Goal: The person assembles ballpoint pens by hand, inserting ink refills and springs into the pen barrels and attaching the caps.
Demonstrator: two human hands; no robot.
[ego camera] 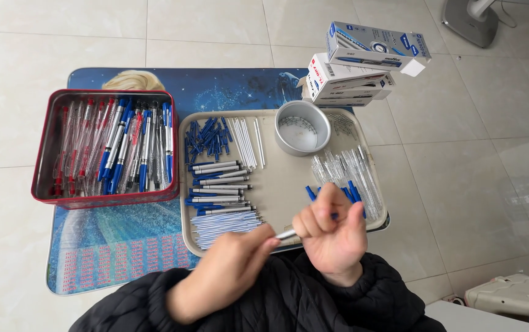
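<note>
Pen assembly, lower centre of frame: left hand [235,258] pinches silver pen barrel [286,233], right hand [332,237] closed round its blue-tipped end above beige tray [277,190]; best kept aligned, pushed straight

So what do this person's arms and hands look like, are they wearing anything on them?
Both arms are in puffy black quilted jacket sleeves that end at the wrists. The left hand and right hand are bare: no gloves, and no rings or watch show from this view.

Black puffy jacket sleeves, bare hands
</note>
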